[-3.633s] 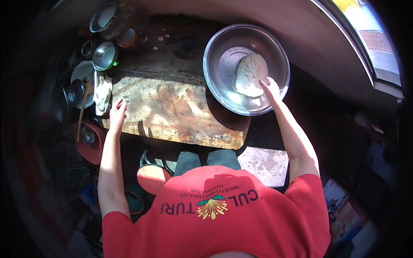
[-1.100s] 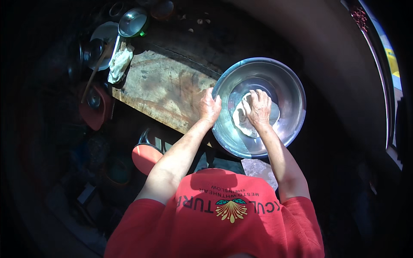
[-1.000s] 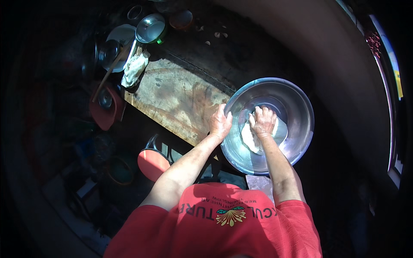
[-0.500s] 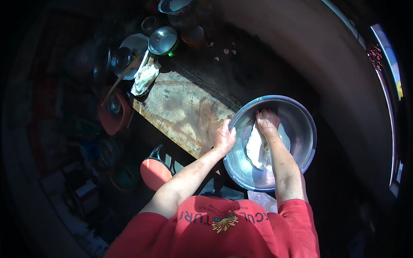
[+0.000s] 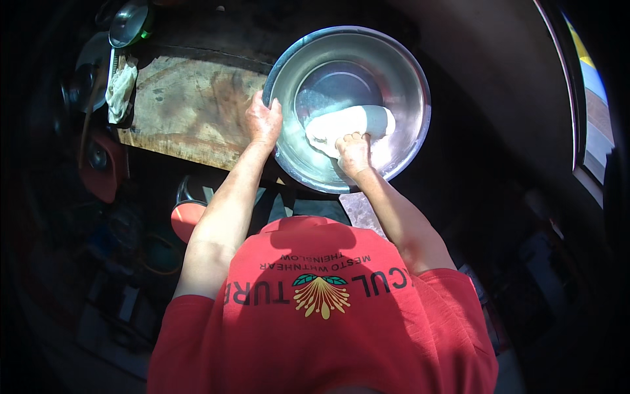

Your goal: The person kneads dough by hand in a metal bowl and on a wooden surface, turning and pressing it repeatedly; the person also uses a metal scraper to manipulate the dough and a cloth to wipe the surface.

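dough (image 5: 328, 125) — now broader crosswise

R hand (image 5: 354, 152) at dough (image 5: 348, 123) blocks near side of basin (image 5: 405, 85); far half's open, so entry over far rim is OK. L hand (image 5: 264, 121) on L rim obstructs direct path from worktop (image 5: 190, 105). Free lane on worktop btwn L hand & white bundle (image 5: 121, 90), w/ metal bowl (image 5: 129, 23) just past bundle.
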`<action>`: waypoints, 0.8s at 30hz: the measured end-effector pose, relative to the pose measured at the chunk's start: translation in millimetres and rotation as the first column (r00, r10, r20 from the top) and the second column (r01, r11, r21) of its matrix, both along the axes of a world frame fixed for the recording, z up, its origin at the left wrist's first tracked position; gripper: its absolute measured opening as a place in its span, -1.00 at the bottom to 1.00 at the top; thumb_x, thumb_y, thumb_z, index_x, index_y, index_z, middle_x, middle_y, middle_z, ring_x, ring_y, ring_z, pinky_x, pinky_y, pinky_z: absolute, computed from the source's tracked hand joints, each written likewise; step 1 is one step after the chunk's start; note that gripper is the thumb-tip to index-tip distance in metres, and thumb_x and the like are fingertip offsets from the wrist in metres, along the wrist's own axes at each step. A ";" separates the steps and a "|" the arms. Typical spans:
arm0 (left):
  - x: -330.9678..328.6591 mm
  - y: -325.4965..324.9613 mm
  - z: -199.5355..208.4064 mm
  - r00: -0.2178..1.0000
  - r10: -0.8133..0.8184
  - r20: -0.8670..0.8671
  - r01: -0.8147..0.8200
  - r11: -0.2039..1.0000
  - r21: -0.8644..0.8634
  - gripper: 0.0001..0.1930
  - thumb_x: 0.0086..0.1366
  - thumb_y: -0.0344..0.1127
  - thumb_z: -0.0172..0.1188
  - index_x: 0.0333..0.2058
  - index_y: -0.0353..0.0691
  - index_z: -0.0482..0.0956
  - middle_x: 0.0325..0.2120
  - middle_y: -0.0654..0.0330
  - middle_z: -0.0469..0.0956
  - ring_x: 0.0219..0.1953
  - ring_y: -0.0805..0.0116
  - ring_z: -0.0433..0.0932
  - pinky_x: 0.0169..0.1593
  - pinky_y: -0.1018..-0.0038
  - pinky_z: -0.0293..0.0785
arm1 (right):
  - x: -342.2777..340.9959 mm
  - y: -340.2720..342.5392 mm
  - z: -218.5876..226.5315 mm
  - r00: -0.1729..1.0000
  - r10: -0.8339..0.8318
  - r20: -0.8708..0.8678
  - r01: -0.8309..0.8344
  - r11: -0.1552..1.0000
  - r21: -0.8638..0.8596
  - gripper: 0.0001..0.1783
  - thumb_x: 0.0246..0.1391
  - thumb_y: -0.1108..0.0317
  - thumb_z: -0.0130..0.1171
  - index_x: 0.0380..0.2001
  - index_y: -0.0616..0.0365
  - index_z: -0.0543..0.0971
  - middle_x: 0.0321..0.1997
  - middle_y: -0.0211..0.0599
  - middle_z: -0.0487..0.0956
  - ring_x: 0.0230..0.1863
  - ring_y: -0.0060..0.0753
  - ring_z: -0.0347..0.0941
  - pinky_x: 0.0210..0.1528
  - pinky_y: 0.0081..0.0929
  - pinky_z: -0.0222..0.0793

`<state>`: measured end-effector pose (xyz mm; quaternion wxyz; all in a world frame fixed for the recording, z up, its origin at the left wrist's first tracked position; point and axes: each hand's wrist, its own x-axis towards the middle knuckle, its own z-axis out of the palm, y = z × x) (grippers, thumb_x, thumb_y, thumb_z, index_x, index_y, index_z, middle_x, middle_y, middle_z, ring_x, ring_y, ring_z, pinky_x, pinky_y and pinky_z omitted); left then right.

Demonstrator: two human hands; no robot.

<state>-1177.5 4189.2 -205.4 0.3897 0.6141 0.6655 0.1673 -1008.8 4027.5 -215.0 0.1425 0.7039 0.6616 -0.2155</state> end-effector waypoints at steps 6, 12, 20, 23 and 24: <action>-1.5 -0.3 -1.2 1.000 -0.028 -0.007 0.029 0.999 0.044 -0.73 0.07 -0.32 0.18 -0.23 -0.23 0.45 -0.43 -0.01 0.58 -0.34 0.04 0.58 -0.23 0.26 0.48 | -14.0 59.3 -12.9 0.993 -0.063 0.103 0.079 0.982 -0.169 -0.84 -0.13 0.37 0.07 -0.50 -0.03 0.65 -0.46 -0.35 0.63 -0.30 -0.29 0.55 -0.18 -0.22 0.26; -4.9 -4.6 -12.4 0.993 0.009 0.121 -0.014 0.999 0.036 -0.75 0.08 -0.31 0.14 -0.24 -0.25 0.45 -0.43 -0.03 0.57 -0.34 0.04 0.57 -0.21 0.27 0.46 | 6.5 51.2 9.9 0.987 0.004 -0.160 -0.011 0.999 -0.044 -0.74 -0.18 0.35 0.18 -0.32 0.06 0.62 -0.17 -0.15 0.55 -0.04 -0.16 0.42 -0.02 -0.05 0.18; -25.6 -34.1 5.1 0.994 0.100 -0.054 -0.105 0.988 -0.110 -0.58 0.09 -0.19 0.18 -0.11 -0.29 0.43 -0.28 -0.03 0.56 -0.21 0.06 0.54 -0.10 0.28 0.42 | 42.5 57.5 -0.4 0.493 -0.802 -0.336 0.859 0.387 0.335 -0.29 -0.13 0.01 0.24 0.05 0.16 0.34 0.13 0.04 0.28 0.18 0.03 0.14 0.21 -0.06 0.02; -16.2 -4.3 4.8 0.994 0.047 -0.099 -0.048 0.999 -0.006 -0.57 0.10 -0.17 0.21 -0.09 -0.27 0.42 -0.28 -0.05 0.56 -0.22 0.04 0.55 -0.12 0.29 0.43 | 30.8 74.9 -28.0 0.591 -0.798 -0.119 0.720 0.455 0.523 -0.32 -0.19 -0.10 0.25 -0.05 0.10 0.42 0.03 -0.08 0.35 0.12 -0.04 0.18 0.18 -0.02 -0.01; -16.8 -3.6 0.3 0.993 0.053 -0.108 -0.056 0.998 -0.023 -0.58 0.11 -0.18 0.21 -0.10 -0.27 0.43 -0.31 -0.05 0.56 -0.24 0.04 0.55 -0.13 0.28 0.44 | 32.3 81.9 -25.9 0.622 -0.778 -0.081 0.697 0.504 0.510 -0.35 -0.17 -0.11 0.24 -0.08 0.08 0.44 -0.01 -0.13 0.37 0.10 -0.08 0.20 0.17 -0.02 0.00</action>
